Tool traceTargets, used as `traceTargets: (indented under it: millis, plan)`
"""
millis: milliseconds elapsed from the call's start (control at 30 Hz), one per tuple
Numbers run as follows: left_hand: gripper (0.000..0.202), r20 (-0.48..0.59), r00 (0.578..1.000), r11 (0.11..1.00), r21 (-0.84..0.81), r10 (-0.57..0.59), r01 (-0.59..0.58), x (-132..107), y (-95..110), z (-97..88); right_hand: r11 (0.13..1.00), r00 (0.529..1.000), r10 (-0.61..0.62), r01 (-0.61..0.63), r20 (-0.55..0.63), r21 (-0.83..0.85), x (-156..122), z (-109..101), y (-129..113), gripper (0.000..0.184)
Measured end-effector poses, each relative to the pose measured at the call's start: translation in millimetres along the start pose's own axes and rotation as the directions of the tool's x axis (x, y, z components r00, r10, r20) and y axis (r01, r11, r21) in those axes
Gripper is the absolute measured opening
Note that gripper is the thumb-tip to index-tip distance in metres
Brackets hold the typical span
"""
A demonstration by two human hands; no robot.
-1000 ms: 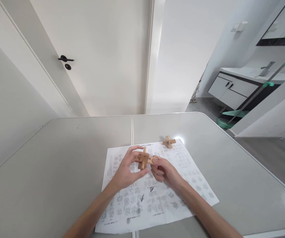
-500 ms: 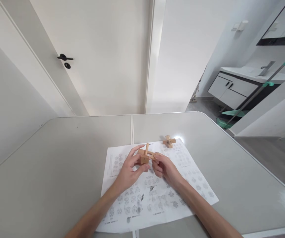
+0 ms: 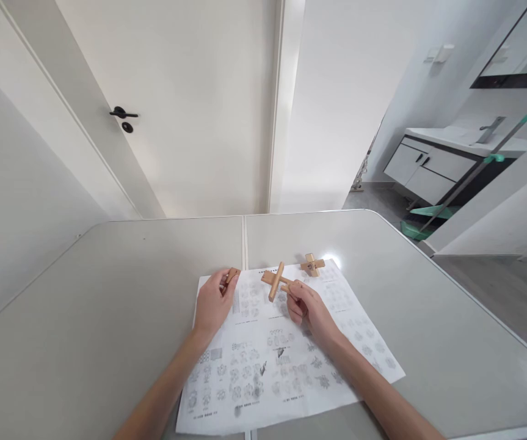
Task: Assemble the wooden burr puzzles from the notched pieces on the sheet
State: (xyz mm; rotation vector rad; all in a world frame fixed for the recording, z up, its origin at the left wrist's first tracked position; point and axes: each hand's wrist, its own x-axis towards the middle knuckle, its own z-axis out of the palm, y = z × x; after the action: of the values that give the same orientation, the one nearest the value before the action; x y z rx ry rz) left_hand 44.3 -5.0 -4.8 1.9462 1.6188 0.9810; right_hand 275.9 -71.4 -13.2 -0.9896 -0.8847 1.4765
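Between the thumb and fingers of my left hand [image 3: 212,305] is a small wooden block [image 3: 232,275], partly covered by the fingers. My right hand [image 3: 309,308] pinches the near end of crossed wooden puzzle pieces [image 3: 270,277]. A rounded wooden rod [image 3: 276,282] stands crosswise through them, tilted. The two hands are apart, both above the upper part of a printed paper sheet [image 3: 300,366]. Beyond my right hand, an assembled wooden cross puzzle [image 3: 312,265] with dark lettering sits at the sheet's far edge.
The sheet, printed with small diagrams, lies on a grey table [image 3: 84,324] with a seam down its middle. A white door [image 3: 190,110] stands behind the table. At the right are a sink cabinet [image 3: 432,162] and a green-and-grey pole [image 3: 487,160].
My left hand has drawn away to the left with the small block, separating it from the pieces in my right hand. The right hand stays nearly in place; the rod now leans more.
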Motion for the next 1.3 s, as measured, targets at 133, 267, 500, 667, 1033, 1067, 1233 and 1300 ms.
traceTargets:
  millis: [133, 267, 500, 667, 1033, 1067, 1233, 1300]
  plan:
    - [0.028, -0.033, 0.995, 0.981, 0.176, 0.089, -0.081, 4, -13, 1.8, 0.999, 0.998, -0.021, 0.023, 0.059, -0.038, -4, 4, -2, 0.042]
    - [0.026, -0.089, 0.99, 0.962, 0.259, 0.11, -0.084, 6, -16, 2.3, 0.996, 0.993, -0.02, 0.029, 0.115, -0.085, -7, 5, -2, 0.039]
    - [0.076, 0.254, 0.879, 0.915, -0.147, 0.403, -0.377, -11, 22, -12.7, 1.0, 0.986, -0.011, 0.015, 0.169, -0.021, -5, 3, 1, 0.039]
    - [0.109, 0.45, 0.819, 0.926, -0.29, 0.356, -0.243, -28, 41, -14.3, 0.999, 0.957, 0.051, -0.049, 0.286, -0.016, -5, 3, -3, 0.042]
    - [0.072, 0.381, 0.806, 0.889, -0.265, 0.453, -0.374, -21, 49, -42.7, 0.978, 0.957, 0.12, -0.16, 0.264, 0.135, -13, 15, -5, 0.042]
    - [0.07, 0.352, 0.808, 0.879, -0.264, 0.472, -0.398, -19, 46, -52.7, 0.981, 0.969, 0.096, -0.131, 0.227, 0.143, -13, 10, -9, 0.042]
    - [0.08, 0.332, 0.887, 0.947, -0.117, 0.321, -0.299, 0, 6, -98.8, 0.994, 0.979, 0.038, -0.017, 0.201, -0.108, -15, -13, -34, 0.046]
    - [0.088, 0.353, 0.899, 0.964, -0.031, 0.259, -0.265, 11, -11, -105.7, 0.945, 0.948, 0.105, -0.001, 0.302, -0.327, -12, -6, -40, 0.043]
